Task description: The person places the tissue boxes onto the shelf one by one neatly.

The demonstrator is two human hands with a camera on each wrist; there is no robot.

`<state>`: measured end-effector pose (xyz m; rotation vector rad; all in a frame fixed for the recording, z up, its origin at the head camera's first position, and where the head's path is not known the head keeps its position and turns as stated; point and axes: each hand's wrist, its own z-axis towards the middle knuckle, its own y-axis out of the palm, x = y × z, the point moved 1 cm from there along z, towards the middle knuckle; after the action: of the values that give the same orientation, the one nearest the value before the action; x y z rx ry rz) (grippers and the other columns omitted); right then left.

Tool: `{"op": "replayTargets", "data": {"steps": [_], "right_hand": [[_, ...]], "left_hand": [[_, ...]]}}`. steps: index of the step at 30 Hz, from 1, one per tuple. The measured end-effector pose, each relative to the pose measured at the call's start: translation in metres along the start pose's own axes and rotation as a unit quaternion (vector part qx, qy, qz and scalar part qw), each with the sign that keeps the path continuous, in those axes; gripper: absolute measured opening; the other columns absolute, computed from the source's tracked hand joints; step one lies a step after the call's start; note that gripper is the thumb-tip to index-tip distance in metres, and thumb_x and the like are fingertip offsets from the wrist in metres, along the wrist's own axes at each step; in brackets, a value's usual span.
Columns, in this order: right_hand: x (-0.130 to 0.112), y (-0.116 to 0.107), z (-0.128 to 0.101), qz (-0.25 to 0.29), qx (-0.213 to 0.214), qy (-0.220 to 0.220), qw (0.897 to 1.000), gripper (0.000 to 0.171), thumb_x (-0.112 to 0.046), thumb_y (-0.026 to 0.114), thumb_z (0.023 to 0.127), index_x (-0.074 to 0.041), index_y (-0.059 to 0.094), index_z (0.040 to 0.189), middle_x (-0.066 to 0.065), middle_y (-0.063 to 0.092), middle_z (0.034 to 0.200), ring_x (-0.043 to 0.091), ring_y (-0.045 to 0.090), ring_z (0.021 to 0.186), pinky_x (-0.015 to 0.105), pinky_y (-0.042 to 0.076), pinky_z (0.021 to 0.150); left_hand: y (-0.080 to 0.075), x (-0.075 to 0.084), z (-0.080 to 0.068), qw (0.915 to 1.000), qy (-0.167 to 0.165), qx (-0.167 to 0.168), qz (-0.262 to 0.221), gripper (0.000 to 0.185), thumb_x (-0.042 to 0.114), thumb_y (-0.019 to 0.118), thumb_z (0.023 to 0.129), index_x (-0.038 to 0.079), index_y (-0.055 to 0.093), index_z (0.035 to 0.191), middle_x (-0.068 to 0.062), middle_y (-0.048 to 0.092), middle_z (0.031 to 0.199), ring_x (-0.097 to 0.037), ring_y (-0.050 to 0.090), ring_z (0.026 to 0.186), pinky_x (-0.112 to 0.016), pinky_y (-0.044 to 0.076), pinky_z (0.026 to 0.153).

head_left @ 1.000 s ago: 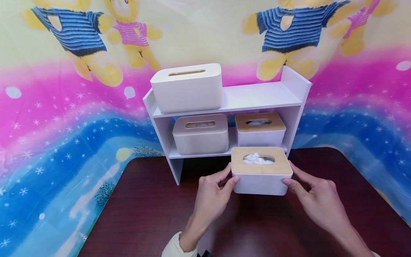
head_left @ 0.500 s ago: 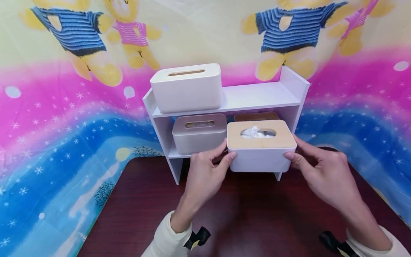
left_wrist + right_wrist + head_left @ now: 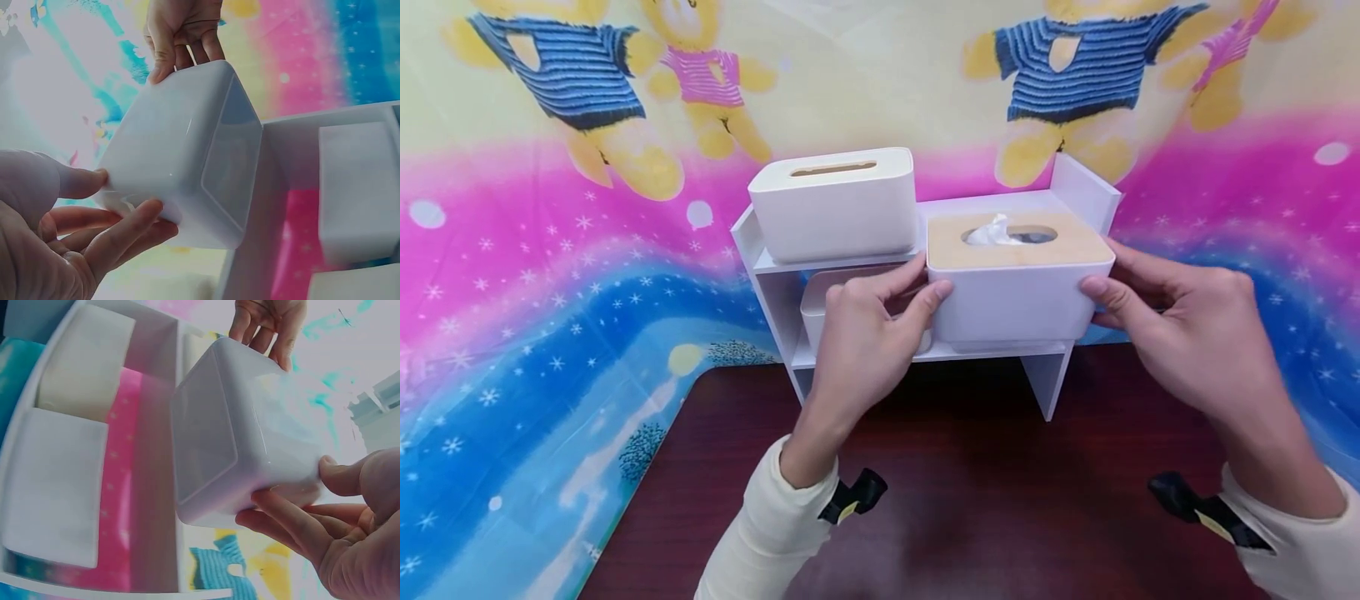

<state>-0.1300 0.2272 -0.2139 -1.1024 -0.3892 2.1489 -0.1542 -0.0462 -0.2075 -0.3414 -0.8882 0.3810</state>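
Note:
A white tissue box (image 3: 1011, 304) with a light wooden lid is held up in front of the shelf's right half, a white tissue poking from its oval slot. My left hand (image 3: 868, 346) grips its left end, thumb on the front face. At the opposite end my right hand (image 3: 1198, 333) holds it the same way. Both wrist views show the box's smooth underside (image 3: 228, 156) from below. On the white two-tier shelf (image 3: 760, 308) stands a larger cream tissue box (image 3: 835, 217), top left. Below it a beige tissue box (image 3: 814, 304) is partly hidden by my left hand.
Another white box (image 3: 56, 487) stands on the lower tier; the held box hides it in the head view. The shelf's raised right side panel (image 3: 1082, 192) rises behind the held box. Dark red-brown tabletop (image 3: 970, 500) lies beneath, with a bear-patterned cloth (image 3: 865, 75) behind.
Both hands have raised the wooden-lidded tissue box from low in front of the shelf to about the upper tier's height. It now covers the wooden-lidded box behind it. The other boxes stayed put.

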Motion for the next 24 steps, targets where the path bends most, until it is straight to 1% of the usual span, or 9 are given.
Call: {"op": "replayTargets", "data": {"steps": [3,7,10,12,14,16,19,21,24], "right_hand": [[-0.005,-0.006,0.007,0.003,0.004,0.004,1.0,0.052,-0.023,0.073,0.103,-0.022,0.059,0.153,0.027,0.072,0.135,-0.034,0.057,0.086,0.0,0.048,0.073],[-0.009,-0.011,0.016,-0.001,0.01,0.009,1.0,0.05,-0.026,0.072,0.104,-0.023,0.06,0.153,0.025,0.071,0.137,-0.005,0.072,0.103,0.001,0.048,0.074],[-0.012,-0.013,0.023,0.0,0.015,0.013,1.0,0.049,-0.029,0.071,0.104,-0.028,0.06,0.152,0.022,0.071,0.139,0.003,0.075,0.106,0.002,0.049,0.075],[-0.013,-0.013,0.027,0.003,0.017,0.014,1.0,0.048,-0.029,0.07,0.105,-0.03,0.06,0.152,0.02,0.071,0.14,0.002,0.076,0.106,0.002,0.05,0.075],[-0.014,-0.013,0.033,0.001,0.019,0.018,1.0,0.047,-0.03,0.069,0.105,-0.03,0.06,0.152,0.019,0.07,0.142,0.005,0.077,0.107,0.002,0.05,0.075],[-0.015,-0.013,0.038,-0.001,0.018,0.024,1.0,0.048,-0.031,0.068,0.105,-0.03,0.059,0.152,0.018,0.069,0.144,0.023,0.075,0.114,0.002,0.05,0.075],[-0.016,-0.012,0.049,-0.005,0.016,0.032,0.999,0.049,-0.034,0.066,0.106,-0.03,0.058,0.154,0.016,0.067,0.148,0.036,0.072,0.118,0.002,0.05,0.074],[-0.015,-0.011,0.056,0.001,0.014,0.039,0.999,0.049,-0.035,0.066,0.106,-0.03,0.057,0.154,0.015,0.065,0.15,0.035,0.071,0.122,0.003,0.051,0.073],[-0.013,-0.009,0.067,0.014,0.008,0.049,0.999,0.049,-0.035,0.065,0.106,-0.03,0.057,0.155,0.015,0.063,0.153,0.037,0.069,0.128,0.005,0.053,0.073]], "left_hand": [[-0.003,0.007,0.007,1.0,0.006,0.004,0.004,0.047,0.028,0.081,0.098,0.014,0.069,0.142,-0.007,0.077,0.132,-0.015,0.078,0.114,-0.029,0.062,0.098],[-0.005,0.013,0.017,0.9999,0.004,0.01,0.001,0.047,0.029,0.08,0.099,0.015,0.068,0.142,-0.006,0.078,0.13,-0.014,0.078,0.114,-0.028,0.062,0.098],[-0.006,0.017,0.023,0.9999,-0.002,0.013,-0.007,0.047,0.029,0.08,0.099,0.015,0.068,0.142,-0.006,0.078,0.129,-0.011,0.079,0.112,-0.027,0.063,0.094],[-0.007,0.019,0.027,0.9998,-0.008,0.011,-0.016,0.047,0.029,0.079,0.1,0.015,0.068,0.143,-0.006,0.08,0.125,-0.011,0.081,0.104,-0.026,0.064,0.089],[-0.006,0.019,0.032,0.9996,-0.014,0.008,-0.022,0.048,0.029,0.079,0.1,0.015,0.067,0.144,-0.006,0.083,0.118,-0.01,0.081,0.098,-0.025,0.064,0.085],[-0.006,0.02,0.037,0.9995,-0.018,0.007,-0.023,0.048,0.029,0.078,0.101,0.015,0.066,0.145,-0.007,0.084,0.115,-0.01,0.081,0.096,-0.024,0.064,0.084],[-0.004,0.02,0.045,0.9993,-0.028,0.008,-0.023,0.049,0.029,0.077,0.101,0.015,0.065,0.147,-0.007,0.084,0.109,-0.01,0.08,0.088,-0.024,0.063,0.076],[-0.002,0.019,0.052,0.999,-0.035,0.011,-0.027,0.049,0.028,0.077,0.101,0.015,0.065,0.147,-0.006,0.084,0.112,-0.01,0.079,0.083,-0.024,0.062,0.071],[0.003,0.016,0.063,0.998,-0.046,0.018,-0.04,0.048,0.027,0.078,0.101,0.015,0.066,0.146,-0.007,0.084,0.108,-0.012,0.076,0.073,-0.024,0.059,0.066]]}}
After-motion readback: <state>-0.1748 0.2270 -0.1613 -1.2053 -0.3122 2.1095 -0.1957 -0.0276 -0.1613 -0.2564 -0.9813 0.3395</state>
